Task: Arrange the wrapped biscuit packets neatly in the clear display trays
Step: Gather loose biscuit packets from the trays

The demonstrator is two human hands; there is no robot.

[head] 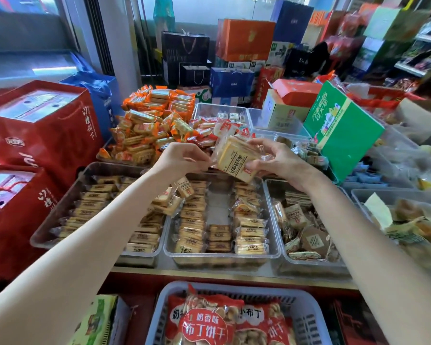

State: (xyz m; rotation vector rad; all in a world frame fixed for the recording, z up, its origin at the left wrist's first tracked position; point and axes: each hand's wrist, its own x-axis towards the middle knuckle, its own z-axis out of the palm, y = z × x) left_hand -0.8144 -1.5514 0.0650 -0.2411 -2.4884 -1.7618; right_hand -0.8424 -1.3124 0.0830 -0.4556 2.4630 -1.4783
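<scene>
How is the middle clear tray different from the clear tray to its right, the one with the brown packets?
The middle tray holds pale packets lined up in neat columns, with a bare strip up its centre; the right tray holds a loose jumble. The middle tray's packets look alike, while the right tray mixes pale and brown packets. Both are clear plastic trays standing side by side on the counter.

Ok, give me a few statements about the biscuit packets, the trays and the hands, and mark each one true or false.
1. Both hands hold a biscuit packet above the trays. True.
2. The middle clear tray is packed full. False: a bare gap runs down its centre rows.
3. The left hand rests flat on the counter. False: it pinches the packet's edge in the air.
4. The right hand has its fingers curled round the packet. True.
5. A green box stands right of the hands. True.
</scene>
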